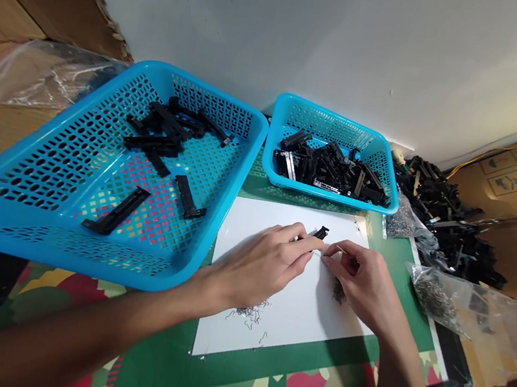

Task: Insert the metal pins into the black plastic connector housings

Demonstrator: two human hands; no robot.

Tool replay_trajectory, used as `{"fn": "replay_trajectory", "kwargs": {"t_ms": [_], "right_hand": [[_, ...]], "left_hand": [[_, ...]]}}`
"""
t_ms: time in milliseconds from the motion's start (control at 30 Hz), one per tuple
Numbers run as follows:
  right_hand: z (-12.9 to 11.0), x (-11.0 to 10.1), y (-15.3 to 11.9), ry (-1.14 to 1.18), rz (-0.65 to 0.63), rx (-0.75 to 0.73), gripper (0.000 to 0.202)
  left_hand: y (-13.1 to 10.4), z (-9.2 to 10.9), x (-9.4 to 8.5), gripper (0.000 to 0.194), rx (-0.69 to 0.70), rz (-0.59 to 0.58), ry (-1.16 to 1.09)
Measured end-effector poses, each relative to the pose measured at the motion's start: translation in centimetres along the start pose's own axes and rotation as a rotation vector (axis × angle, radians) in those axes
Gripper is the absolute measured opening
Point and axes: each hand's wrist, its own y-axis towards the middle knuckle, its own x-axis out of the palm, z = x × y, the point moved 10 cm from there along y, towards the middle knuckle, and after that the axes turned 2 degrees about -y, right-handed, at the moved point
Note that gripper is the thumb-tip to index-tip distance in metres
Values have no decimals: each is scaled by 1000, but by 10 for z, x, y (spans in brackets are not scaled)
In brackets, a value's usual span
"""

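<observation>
My left hand (277,259) is closed around a slim black plastic part (321,232), whose far end sticks out past the fingers. Close beside it, my right hand (360,278) is pinched at the part's near end; whatever sits between its fingertips is too small to name. Both hands are over a white sheet (225,339). Small bent metal wires (249,313) lie in a loose pile below my left wrist. A second little heap of tiny metal pieces (339,292) is partly hidden under my right hand.
A large blue basket (230,215) at left holds several black parts. A smaller blue basket (327,194) at the back is fuller. Black parts (458,232) are heaped at right, near plastic bags of small metal pieces (435,300). A wall (313,32) stands behind.
</observation>
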Motion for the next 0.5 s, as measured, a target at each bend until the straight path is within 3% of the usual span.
{"fn": "replay_trajectory", "kwargs": {"t_ms": [233,500], "right_hand": [[-6,7,-4,353,-49,2,27],[-7,7,-2,690,49,16,23]], "left_hand": [[0,-6,-6,23,-63,36,-140],[1,-12,-6,20,-103,42,-264]]}}
